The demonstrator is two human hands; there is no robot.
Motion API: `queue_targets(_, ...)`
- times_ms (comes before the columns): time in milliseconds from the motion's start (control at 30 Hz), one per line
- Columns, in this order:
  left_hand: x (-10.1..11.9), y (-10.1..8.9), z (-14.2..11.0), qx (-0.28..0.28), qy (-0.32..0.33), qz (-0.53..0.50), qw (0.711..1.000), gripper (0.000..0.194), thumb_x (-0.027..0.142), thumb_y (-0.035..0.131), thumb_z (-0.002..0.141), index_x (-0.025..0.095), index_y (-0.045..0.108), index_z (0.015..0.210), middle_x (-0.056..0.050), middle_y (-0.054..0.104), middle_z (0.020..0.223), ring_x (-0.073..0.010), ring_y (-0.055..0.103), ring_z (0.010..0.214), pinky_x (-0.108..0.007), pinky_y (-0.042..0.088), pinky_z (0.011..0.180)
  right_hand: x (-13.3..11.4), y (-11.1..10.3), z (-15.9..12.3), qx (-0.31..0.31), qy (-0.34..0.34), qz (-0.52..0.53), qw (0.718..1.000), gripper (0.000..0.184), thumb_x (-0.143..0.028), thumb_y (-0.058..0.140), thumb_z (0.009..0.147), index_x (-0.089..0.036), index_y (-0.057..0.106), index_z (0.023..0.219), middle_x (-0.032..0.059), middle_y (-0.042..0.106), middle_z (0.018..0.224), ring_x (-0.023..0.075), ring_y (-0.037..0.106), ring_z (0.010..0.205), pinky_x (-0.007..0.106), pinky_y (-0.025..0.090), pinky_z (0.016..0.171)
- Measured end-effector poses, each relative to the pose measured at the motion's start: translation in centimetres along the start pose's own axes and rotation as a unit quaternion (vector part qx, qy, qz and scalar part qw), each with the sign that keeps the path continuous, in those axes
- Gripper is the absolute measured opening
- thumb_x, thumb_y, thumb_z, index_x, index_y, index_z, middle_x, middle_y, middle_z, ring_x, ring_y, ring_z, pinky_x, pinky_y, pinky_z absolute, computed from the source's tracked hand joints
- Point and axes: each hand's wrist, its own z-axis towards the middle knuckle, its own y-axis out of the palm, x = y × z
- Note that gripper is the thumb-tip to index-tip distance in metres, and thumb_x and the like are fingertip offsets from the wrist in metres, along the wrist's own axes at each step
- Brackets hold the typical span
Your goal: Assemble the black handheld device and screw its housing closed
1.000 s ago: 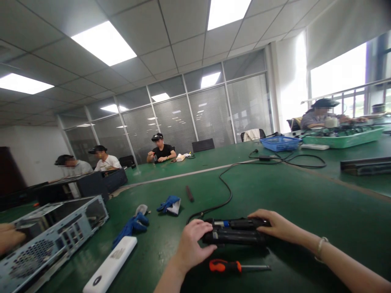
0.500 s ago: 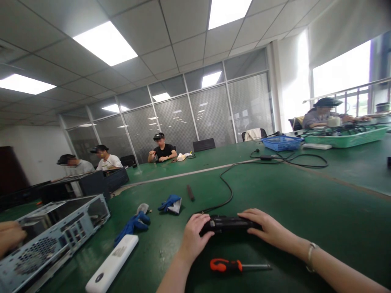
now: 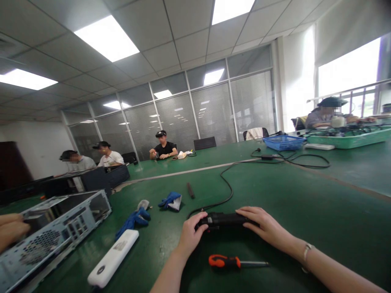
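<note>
A black elongated device [image 3: 224,220] lies on the green table [image 3: 275,191], with a black cable [image 3: 227,189] running from its left end toward the back. My left hand [image 3: 191,236] grips the device's left end, fingers curled over it. My right hand [image 3: 259,226] rests on its right end, fingers wrapped over the top. A screwdriver with an orange and black handle [image 3: 224,261] lies just in front of the device, between my forearms.
An open computer case [image 3: 51,232] stands at the left, with another person's hand [image 3: 10,230] on it. A white flat device [image 3: 113,258], blue gloves [image 3: 134,218], a blue basket [image 3: 282,142] and a green tray [image 3: 351,140] lie around. Several people sit at the far side.
Both hands and the black device have shifted slightly away and left in view. The device now shows a narrower face than a second ago. The screwdriver has stayed put.
</note>
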Motion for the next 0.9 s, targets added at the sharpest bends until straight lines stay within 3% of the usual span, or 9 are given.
queue_targets(133,0.1,0.0,0.0,0.02,0.025,-0.016,0.999,0.031,0.02,0.06,0.086,0.023,0.066,0.116,-0.005,0.065,0.125,-0.0235,0.059,0.118,-0.039,0.042,0.107,-0.1,-0.1,0.1,0.016,-0.007,-0.013,1.0,0.04,-0.042,0.048,0.094,-0.032,0.053,0.133,0.0054,0.058,0.131,0.0256,0.053,0.119,0.045,0.042,0.103)
queue_targets(333,-0.2,-0.3,0.0,-0.015,-0.029,0.011,0.999,0.034,0.017,0.059,0.085,0.025,0.066,0.118,-0.004,0.066,0.124,-0.0236,0.059,0.117,-0.04,0.043,0.106,-0.4,0.5,0.1,-0.007,-0.007,-0.024,1.0,0.041,-0.042,0.05,0.093,-0.031,0.054,0.132,0.0054,0.061,0.128,0.0248,0.056,0.115,0.046,0.042,0.103)
queue_targets(533,-0.4,-0.4,0.0,-0.022,-0.026,0.016,0.999,0.036,0.015,0.059,0.083,0.024,0.066,0.117,-0.003,0.065,0.125,-0.0228,0.058,0.119,-0.04,0.041,0.108,-0.8,0.5,0.1,-0.007,-0.029,-0.043,0.999,0.041,-0.037,0.051,0.093,-0.032,0.053,0.133,0.0056,0.06,0.129,0.0247,0.055,0.117,0.046,0.04,0.105)
queue_targets(700,-0.4,-0.4,0.1,-0.053,-0.035,0.044,0.997,0.04,0.015,0.054,0.086,0.025,0.061,0.124,-0.004,0.06,0.133,-0.0219,0.054,0.124,-0.04,0.038,0.109,-1.0,1.2,0.2,-0.019,-0.004,-0.044,0.999,0.041,-0.035,0.05,0.093,-0.029,0.054,0.133,0.007,0.059,0.13,0.0246,0.057,0.114,0.042,0.045,0.101)
queue_targets(900,-0.3,-0.4,0.1,-0.071,-0.052,0.08,0.993,0.036,0.027,0.05,0.092,0.025,0.059,0.128,-0.004,0.063,0.127,-0.0236,0.056,0.117,-0.04,0.042,0.104,-0.3,1.5,0.6,-0.023,0.018,-0.054,0.998,0.04,-0.036,0.047,0.093,-0.028,0.056,0.131,0.0083,0.06,0.128,0.0257,0.058,0.113,0.044,0.044,0.101)
